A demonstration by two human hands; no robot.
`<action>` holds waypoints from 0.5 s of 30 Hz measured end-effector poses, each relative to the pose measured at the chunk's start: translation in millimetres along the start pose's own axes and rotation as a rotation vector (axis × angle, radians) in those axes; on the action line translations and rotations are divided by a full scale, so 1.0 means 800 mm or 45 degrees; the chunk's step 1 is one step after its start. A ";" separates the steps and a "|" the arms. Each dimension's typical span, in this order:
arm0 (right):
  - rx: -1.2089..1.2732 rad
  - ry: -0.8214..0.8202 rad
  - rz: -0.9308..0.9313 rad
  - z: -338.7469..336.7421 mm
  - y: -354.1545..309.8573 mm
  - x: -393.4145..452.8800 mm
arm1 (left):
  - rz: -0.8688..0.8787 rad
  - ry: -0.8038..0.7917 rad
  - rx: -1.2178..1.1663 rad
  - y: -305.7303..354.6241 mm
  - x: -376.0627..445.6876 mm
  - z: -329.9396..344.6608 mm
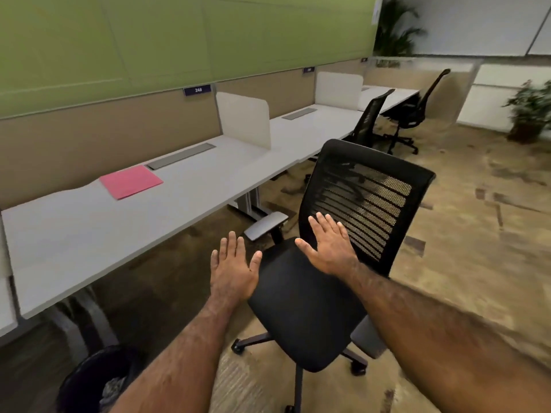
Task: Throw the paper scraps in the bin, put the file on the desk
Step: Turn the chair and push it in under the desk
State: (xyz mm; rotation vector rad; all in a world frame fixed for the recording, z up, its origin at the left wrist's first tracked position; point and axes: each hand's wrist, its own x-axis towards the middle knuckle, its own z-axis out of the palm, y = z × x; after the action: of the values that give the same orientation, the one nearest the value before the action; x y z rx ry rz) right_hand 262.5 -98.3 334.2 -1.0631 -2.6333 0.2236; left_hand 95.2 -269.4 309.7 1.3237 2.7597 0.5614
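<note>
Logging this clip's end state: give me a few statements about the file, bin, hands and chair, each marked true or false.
1. The pink file lies flat on the desk. True.
2. The left hand grips a paper scrap. False: it is open and empty.
3. The black bin under the desk holds crumpled paper. True.
4. The right hand holds the file. False: it is spread open, empty, in front of the office chair.
5. The chair's seat carries paper scraps. False: it is bare.
</note>
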 end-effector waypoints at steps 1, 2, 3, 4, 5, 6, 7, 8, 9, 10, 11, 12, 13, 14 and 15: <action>-0.001 0.020 0.030 -0.006 0.021 0.002 | 0.022 0.003 0.000 0.018 0.006 0.006; -0.006 0.030 0.053 -0.012 0.040 0.005 | 0.040 0.006 -0.001 0.033 0.012 0.012; -0.017 0.037 0.069 -0.018 0.058 0.008 | 0.057 0.010 0.001 0.047 0.017 0.017; -0.030 0.047 0.085 -0.025 0.082 0.014 | 0.073 0.015 0.003 0.065 0.024 0.024; -0.044 0.057 0.101 -0.033 0.107 0.021 | 0.086 0.021 0.003 0.083 0.033 0.032; -0.056 0.064 0.116 -0.042 0.132 0.029 | 0.095 0.026 -0.004 0.103 0.042 0.041; -0.065 0.074 0.130 -0.051 0.158 0.040 | 0.101 0.027 -0.012 0.123 0.052 0.050; -0.071 0.087 0.139 -0.060 0.184 0.052 | 0.109 0.025 -0.020 0.146 0.063 0.061; -0.072 0.100 0.142 -0.070 0.210 0.064 | 0.117 0.023 -0.028 0.170 0.074 0.071; -0.068 0.113 0.138 -0.080 0.236 0.076 | 0.124 0.022 -0.041 0.196 0.086 0.083; -0.061 0.126 0.131 -0.091 0.261 0.090 | 0.127 0.022 -0.055 0.225 0.099 0.095; -0.052 0.144 0.123 -0.102 0.287 0.103 | 0.134 0.022 -0.066 0.256 0.112 0.107; -0.043 0.174 0.118 -0.113 0.314 0.116 | 0.148 0.021 -0.071 0.289 0.124 0.117; -0.033 0.216 0.119 -0.123 0.337 0.127 | 0.173 0.022 -0.071 0.320 0.136 0.125; -0.017 0.257 0.131 -0.134 0.363 0.138 | 0.208 0.022 -0.071 0.355 0.147 0.132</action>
State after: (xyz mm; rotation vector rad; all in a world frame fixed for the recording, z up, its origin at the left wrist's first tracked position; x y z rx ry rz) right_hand 411.3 189.9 386.0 -1.1624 -2.4077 0.1135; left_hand 252.0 15.3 320.1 1.5480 2.6432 0.6557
